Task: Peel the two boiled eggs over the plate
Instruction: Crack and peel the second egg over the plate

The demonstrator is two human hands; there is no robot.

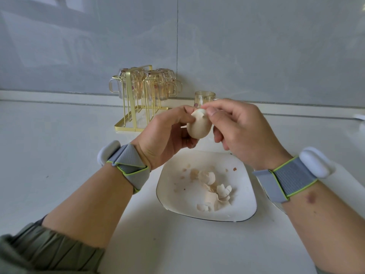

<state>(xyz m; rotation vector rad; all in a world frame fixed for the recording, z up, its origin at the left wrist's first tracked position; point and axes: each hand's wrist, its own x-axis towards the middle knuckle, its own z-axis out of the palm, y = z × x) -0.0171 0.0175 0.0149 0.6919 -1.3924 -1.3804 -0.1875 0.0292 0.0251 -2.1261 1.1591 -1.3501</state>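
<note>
The left hand [167,135] grips 1 boiled egg [199,125] above the 12 o'clock edge of the white plate [245,202], its fingers curled round the far side and mostly hidden behind the shell. The right hand [235,127] pinches a flake of shell at the egg's top between thumb and forefinger; the flake itself is too small to make out clearly, and the other fingers curl loosely at the egg's 3 o'clock side. Most of the egg's shell looks intact, with a cracked opening at the top. Broken eggshell pieces [213,186] lie heaped near the plate's centre, with crumbs scattered toward 10 o'clock. A second egg is not visible. The right wristband [290,178] covers the plate's 3 o'clock rim. On the bench [59,145] at 11 o'clock stands a gold rack [136,107] of upturned glass cups, blurred, and 1 glass cup [204,96] sits half hidden behind the hands.
</note>
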